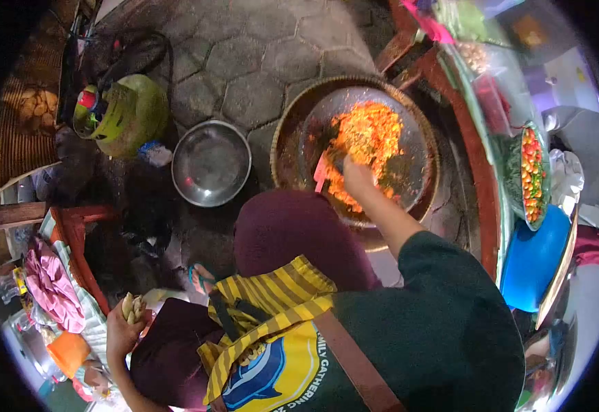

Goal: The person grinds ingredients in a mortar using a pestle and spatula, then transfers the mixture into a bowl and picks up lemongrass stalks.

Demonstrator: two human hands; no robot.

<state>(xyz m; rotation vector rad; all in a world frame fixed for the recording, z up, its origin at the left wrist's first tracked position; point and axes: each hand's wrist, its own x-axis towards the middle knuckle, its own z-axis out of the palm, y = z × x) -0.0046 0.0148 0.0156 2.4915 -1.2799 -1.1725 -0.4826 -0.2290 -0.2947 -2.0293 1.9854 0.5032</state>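
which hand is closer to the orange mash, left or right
The right. The right hand is over the near part of the orange mash; the left hand is well away from it, out to the person's left, holding some pale pieces.

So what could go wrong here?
The orange mixture spreads close to the near edge of the wide bowl, so some might spill. The pale pieces in the left grip could slip out. The metal bowl on the floor might get bumped.
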